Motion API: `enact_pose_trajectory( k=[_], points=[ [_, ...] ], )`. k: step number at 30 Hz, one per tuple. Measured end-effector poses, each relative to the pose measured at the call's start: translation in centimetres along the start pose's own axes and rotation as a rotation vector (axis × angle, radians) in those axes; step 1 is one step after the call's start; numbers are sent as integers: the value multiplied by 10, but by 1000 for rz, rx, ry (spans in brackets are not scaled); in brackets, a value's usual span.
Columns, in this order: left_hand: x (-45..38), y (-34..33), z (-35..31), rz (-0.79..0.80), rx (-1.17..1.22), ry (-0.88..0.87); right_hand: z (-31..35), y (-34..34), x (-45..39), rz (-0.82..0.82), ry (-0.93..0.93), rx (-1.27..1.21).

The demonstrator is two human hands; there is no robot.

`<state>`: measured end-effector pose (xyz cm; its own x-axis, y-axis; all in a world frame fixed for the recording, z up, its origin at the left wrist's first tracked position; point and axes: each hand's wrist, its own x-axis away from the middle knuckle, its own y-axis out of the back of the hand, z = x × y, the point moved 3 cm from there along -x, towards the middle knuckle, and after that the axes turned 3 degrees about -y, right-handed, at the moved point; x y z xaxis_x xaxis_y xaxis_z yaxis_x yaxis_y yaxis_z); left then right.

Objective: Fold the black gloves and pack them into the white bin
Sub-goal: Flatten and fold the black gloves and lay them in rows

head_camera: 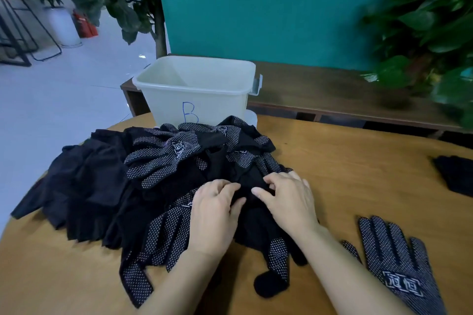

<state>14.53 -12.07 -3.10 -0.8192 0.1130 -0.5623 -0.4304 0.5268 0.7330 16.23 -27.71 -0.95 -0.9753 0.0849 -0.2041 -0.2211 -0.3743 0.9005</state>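
Nearest, our left hand (213,215) and right hand (289,199) sit close together on the pile of black gloves (158,174), fingers curled into a dark fold we cannot make out clearly. Right of us a single glove (399,261) lies apart, its printed emblem unreadable, cuff cut off. Beyond the pile stands the white bin (197,89), marked "B".

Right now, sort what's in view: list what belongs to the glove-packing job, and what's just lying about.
Belongs to the job:
- pile of black gloves
- white bin, marked B
- single dotted glove lying flat at right
- dark glove at far right edge
- left hand and right hand, both pinching fabric in the pile

Just lying about:
- potted plants
- wooden bench behind the table
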Motion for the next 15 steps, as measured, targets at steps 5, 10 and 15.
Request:
enact_pose_trajectory(
  k=[5,10,15],
  points=[
    [4,2,0,-1,6,-15,6,7,17,-104,12,2],
    [7,7,-2,32,50,-15,12,8,19,-25,-13,-101],
    [9,16,-4,72,70,6,11,15,19,140,-176,-267]
  ],
)
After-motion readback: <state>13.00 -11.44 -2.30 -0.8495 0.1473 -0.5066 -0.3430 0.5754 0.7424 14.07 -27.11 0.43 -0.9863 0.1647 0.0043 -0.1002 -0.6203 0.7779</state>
